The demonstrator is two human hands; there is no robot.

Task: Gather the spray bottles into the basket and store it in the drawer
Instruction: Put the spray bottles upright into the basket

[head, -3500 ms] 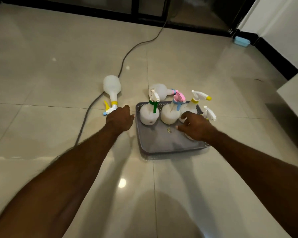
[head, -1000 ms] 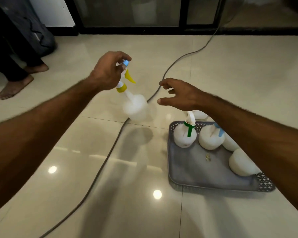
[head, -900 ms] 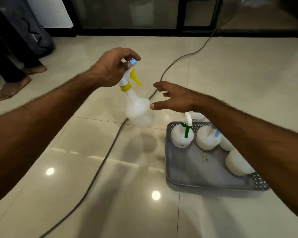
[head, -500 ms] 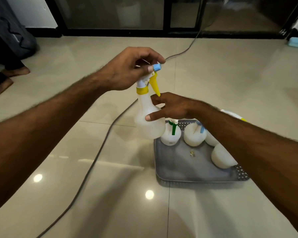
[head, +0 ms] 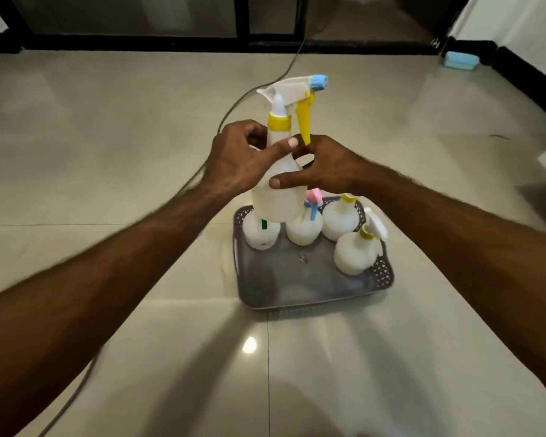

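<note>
- The white plastic spray bottle with yellow trigger [head: 281,187] now stands upright above the grey perforated basket [head: 309,294]; the left hand [head: 240,162] has slid from its nozzle to its neck.
- The right hand [head: 322,168] now clasps its body.
- Glossy cream floor tiles [head: 108,137], a grey cable [head: 259,86].

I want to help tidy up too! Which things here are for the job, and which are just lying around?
For the job:
- the spray bottle with the yellow trigger, held upright in the left hand and right hand
- the four bottles standing in the basket, like the green-trigger bottle
- the grey basket

Just lying around:
- the grey cable on the floor
- the blue block by the wall
</note>
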